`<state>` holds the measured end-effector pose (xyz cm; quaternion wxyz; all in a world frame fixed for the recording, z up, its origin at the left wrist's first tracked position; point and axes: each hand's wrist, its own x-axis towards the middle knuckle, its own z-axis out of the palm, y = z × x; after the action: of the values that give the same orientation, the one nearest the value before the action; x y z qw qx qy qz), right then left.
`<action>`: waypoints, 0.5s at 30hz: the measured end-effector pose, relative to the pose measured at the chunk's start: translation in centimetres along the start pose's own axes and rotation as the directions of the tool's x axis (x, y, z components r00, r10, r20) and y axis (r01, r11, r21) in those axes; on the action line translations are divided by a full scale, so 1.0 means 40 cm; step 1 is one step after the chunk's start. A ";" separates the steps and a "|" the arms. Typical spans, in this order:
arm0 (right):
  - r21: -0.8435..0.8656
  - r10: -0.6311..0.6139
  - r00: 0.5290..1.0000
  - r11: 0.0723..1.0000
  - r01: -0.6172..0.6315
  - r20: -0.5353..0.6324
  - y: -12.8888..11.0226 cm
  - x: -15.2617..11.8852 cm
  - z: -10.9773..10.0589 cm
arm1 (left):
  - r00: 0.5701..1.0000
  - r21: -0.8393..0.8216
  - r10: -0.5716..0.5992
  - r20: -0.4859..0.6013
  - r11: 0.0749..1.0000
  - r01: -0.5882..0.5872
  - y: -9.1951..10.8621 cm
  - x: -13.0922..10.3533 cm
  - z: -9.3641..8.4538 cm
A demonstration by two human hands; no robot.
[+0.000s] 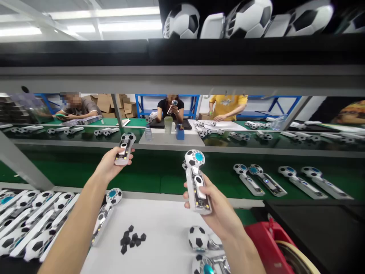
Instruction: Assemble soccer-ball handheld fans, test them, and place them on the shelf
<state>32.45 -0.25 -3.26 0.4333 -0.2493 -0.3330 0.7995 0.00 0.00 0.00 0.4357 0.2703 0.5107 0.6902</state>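
Before the green belt (168, 180) — both hands (110, 163) (217, 201) grip football-headed devices (127, 145) (194, 186).

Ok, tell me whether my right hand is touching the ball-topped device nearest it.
Touching: the head view shows your right hand clasping the ball-topped device, thumb resting on its front.

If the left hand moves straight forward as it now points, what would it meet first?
The left hand would probably meet the grey rail ahead, held device leading; depth is unclear.
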 end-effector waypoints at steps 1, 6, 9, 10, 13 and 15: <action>-0.019 -0.011 1.000 1.000 0.012 0.018 -0.001 -0.003 0.002 | 0.998 -0.028 0.041 0.041 0.999 -0.040 -0.002 -0.052 0.023; -0.176 -0.060 0.995 0.982 0.075 0.085 0.004 -0.008 0.011 | 0.955 -0.136 0.104 0.277 0.988 -0.068 -0.057 -0.254 0.099; -0.227 -0.090 0.991 0.968 0.111 0.101 0.012 -0.013 0.025 | 0.902 -0.217 0.094 0.422 0.976 -0.001 -0.102 -0.309 0.121; -0.231 -0.114 0.989 0.964 0.133 0.095 0.016 -0.016 0.031 | 0.886 -0.234 0.088 0.455 0.972 0.023 -0.114 -0.319 0.125; -0.255 -0.174 0.982 0.949 0.187 0.073 0.028 -0.028 0.047 | 0.843 -0.264 0.089 0.530 0.962 0.064 -0.137 -0.329 0.131; -0.285 -0.192 0.978 0.936 0.208 0.083 0.037 -0.033 0.051 | 0.832 -0.283 0.104 0.544 0.957 0.066 -0.144 -0.328 0.132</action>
<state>30.94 -2.60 -2.89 0.4617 -0.2537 -0.4824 0.6998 12.41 -8.49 -2.72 0.5926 0.3965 0.2531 0.6539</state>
